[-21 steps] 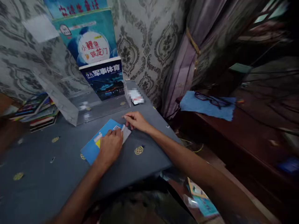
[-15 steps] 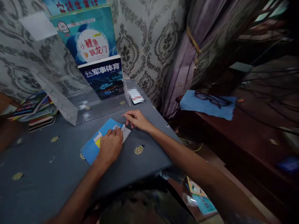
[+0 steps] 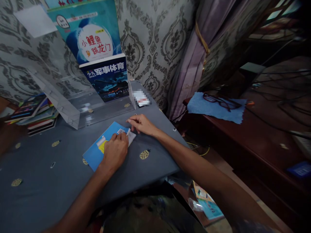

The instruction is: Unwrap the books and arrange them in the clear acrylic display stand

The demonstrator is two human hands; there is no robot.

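Note:
A blue book (image 3: 96, 153) lies slantwise on the grey tablecloth, with a barcode and a yellow patch on its cover. My left hand (image 3: 116, 149) rests on it from above, fingers curled and pressed down near its right end. A small white flap (image 3: 128, 131) sticks up beside those fingertips, and a pale strip curls near the yellow patch. Just past the book's upper right corner is my right hand (image 3: 140, 124), its thumb and forefinger pinched together. Whatever may be between them is too small to make out.
Behind the book stands a clear acrylic rack (image 3: 73, 118) holding a dark blue book (image 3: 110, 81) and a teal book (image 3: 97, 38). Stacked books (image 3: 41, 113) lie left. Rightward, glasses (image 3: 222, 103) sit on a blue cloth (image 3: 196, 108) atop a reddish-brown desk (image 3: 243, 139) with cables.
The view has shifted slightly and grown sharper. Both hands keep nearly the same place and pose at the blue book.

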